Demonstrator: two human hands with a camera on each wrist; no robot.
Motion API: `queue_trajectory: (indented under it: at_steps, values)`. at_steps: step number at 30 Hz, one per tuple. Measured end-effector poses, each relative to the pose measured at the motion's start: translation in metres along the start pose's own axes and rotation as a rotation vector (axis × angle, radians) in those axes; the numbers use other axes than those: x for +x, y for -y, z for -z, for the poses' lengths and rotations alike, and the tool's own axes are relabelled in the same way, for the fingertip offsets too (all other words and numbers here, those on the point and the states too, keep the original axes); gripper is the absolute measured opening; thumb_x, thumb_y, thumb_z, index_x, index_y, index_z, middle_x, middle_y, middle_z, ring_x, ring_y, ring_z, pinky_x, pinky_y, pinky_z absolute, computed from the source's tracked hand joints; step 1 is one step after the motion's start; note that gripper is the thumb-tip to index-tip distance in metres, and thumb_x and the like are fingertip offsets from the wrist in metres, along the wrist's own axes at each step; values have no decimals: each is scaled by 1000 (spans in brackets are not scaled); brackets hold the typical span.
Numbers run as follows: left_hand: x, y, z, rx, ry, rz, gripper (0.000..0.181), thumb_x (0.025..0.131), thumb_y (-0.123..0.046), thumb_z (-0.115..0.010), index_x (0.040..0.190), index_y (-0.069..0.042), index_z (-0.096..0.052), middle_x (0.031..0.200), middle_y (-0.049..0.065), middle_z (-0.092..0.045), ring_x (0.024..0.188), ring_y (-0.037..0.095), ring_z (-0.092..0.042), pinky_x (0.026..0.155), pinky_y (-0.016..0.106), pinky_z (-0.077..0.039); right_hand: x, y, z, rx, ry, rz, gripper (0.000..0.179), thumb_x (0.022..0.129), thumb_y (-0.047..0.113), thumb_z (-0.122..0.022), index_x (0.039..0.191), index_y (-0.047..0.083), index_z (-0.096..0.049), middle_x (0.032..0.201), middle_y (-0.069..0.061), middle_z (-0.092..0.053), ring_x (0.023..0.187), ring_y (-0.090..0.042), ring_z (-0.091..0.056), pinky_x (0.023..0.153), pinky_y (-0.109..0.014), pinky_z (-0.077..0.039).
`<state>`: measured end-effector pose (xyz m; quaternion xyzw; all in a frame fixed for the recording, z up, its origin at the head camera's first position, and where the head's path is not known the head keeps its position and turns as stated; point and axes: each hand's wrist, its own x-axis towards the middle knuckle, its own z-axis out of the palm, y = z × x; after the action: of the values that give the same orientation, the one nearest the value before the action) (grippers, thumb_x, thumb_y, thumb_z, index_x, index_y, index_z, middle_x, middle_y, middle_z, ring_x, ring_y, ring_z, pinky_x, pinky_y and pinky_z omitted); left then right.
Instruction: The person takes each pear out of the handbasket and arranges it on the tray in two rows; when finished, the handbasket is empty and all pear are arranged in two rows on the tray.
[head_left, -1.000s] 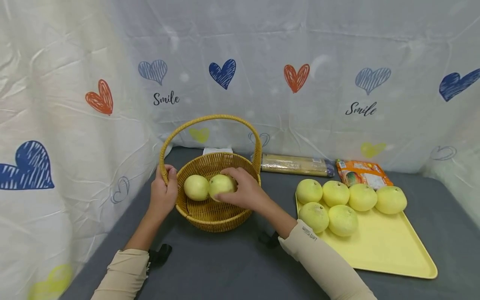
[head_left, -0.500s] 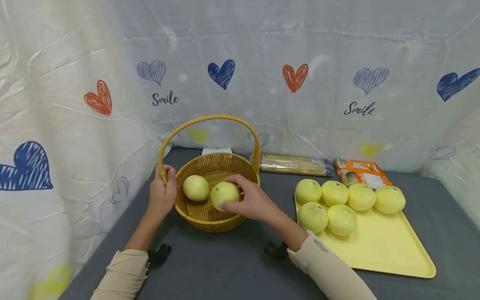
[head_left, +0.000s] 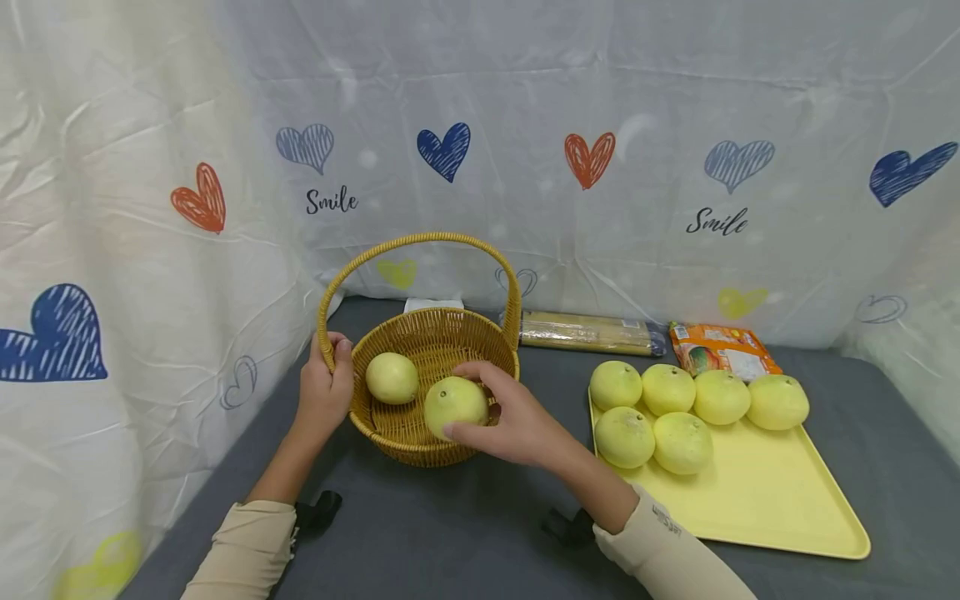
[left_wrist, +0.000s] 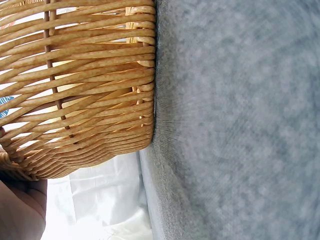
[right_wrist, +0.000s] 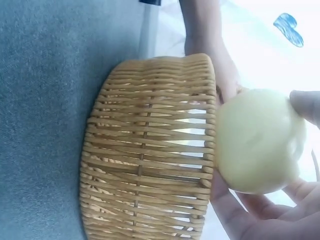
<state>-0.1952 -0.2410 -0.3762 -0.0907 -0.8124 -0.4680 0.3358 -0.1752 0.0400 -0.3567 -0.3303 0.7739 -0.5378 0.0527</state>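
Note:
With curled fingers my left hand (head_left: 327, 379) grips the base of the handle (head_left: 420, 237) on the left side of a yellow woven basket (head_left: 390, 446). My right hand (head_left: 517, 417) holds a round, pale yellow-green melon (head_left: 453, 407) between thumb and fingers. In the right wrist view that melon (right_wrist: 257, 140) is level with the basket rim, raised above the basket's woven wall (right_wrist: 145, 150). A second melon (head_left: 392, 378) lies inside the basket, on the left. The left wrist view has the basket's side (left_wrist: 90, 90) standing on the grey cloth, with part of my left hand (left_wrist: 22, 210) at the rim.
On the right, a yellow tray (head_left: 780, 500) bears several similar melons (head_left: 682, 443) along its back and left. Behind it lies an orange packet (head_left: 723, 346). A long wrapped bundle (head_left: 588, 333) lies along the back, before a white curtain (head_left: 525, 100) printed with hearts.
My right hand has lifted the melon from beside the other one and brought it right and toward me, to the basket's front rim. My left hand keeps its grip on the handle.

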Motion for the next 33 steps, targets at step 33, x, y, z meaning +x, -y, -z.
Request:
queue_trajectory:
  at_steps: [33]
  values:
    - [0, 32, -3, 17, 1, 3, 15, 108, -13, -46, 105, 1, -51, 71, 7, -48, 55, 13, -44, 52, 23, -36, -51, 7, 26, 46, -8, 68, 59, 88, 17, -80, 140, 22, -55, 134, -1, -55, 109, -20, -61, 84, -39, -56]
